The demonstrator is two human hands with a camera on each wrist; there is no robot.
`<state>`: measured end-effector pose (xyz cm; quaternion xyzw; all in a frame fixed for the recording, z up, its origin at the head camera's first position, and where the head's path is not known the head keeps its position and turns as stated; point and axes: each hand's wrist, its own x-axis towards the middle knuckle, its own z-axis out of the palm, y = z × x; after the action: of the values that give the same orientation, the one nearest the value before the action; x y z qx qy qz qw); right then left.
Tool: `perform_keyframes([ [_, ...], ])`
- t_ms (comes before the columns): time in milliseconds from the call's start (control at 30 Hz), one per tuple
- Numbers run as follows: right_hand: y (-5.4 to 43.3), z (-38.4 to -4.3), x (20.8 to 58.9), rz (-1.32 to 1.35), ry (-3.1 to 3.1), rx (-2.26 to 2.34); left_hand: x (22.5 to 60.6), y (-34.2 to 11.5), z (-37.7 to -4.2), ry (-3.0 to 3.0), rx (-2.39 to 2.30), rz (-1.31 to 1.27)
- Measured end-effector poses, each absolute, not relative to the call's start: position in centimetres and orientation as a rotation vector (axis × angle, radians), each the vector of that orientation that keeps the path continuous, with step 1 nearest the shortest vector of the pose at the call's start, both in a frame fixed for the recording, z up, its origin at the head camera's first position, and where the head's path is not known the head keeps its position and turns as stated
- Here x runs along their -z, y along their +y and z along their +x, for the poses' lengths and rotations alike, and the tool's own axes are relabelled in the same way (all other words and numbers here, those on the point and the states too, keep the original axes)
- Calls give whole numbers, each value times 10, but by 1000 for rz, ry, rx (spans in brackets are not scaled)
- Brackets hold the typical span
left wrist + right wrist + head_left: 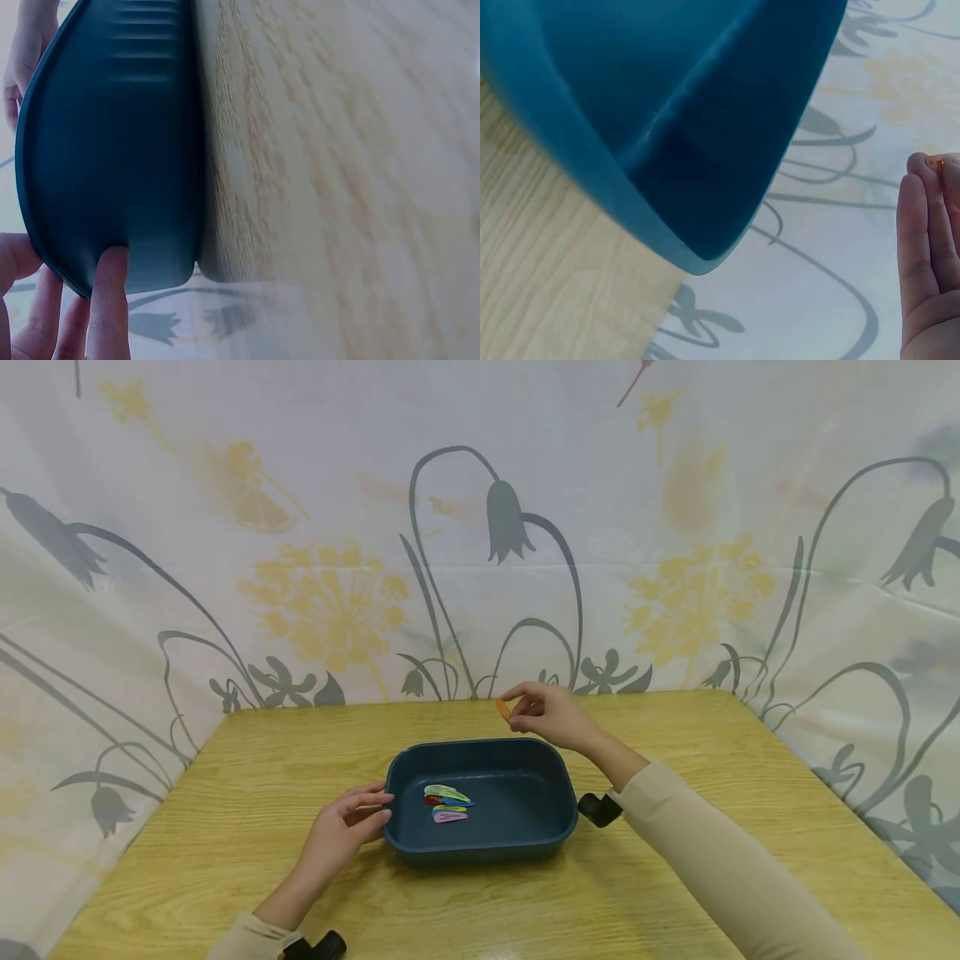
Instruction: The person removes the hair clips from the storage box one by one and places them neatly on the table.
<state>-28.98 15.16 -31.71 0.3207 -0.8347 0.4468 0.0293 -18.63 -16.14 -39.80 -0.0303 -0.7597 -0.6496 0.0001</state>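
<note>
A dark blue rectangular basin [517,856] stands on the wooden table. Several colourful snap hair clips [448,803] lie together on the left part of its floor. My right hand [551,714] is raised above the basin's far edge and pinches an orange hair clip [503,709] between thumb and fingertips. In the right wrist view only a bit of the orange clip [931,161] shows at the fingertips. The left hand [347,827] rests its fingers against the basin's left end. In the left wrist view, one fingertip [112,262] touches the outer wall near a corner.
The wood-grain table [262,777] extends around the basin on all sides. Behind it hangs a pale cloth [337,485] printed with grey and yellow flowers. Black wrist cameras [600,810] sit at both sleeves, the right one close to the basin's right side.
</note>
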Motion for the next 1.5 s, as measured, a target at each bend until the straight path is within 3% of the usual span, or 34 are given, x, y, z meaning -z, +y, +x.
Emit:
perform_keyframes([
  [1500,230,-271,343,600,-2537,-1449,396,-160,-185,-2355,2051,-95],
])
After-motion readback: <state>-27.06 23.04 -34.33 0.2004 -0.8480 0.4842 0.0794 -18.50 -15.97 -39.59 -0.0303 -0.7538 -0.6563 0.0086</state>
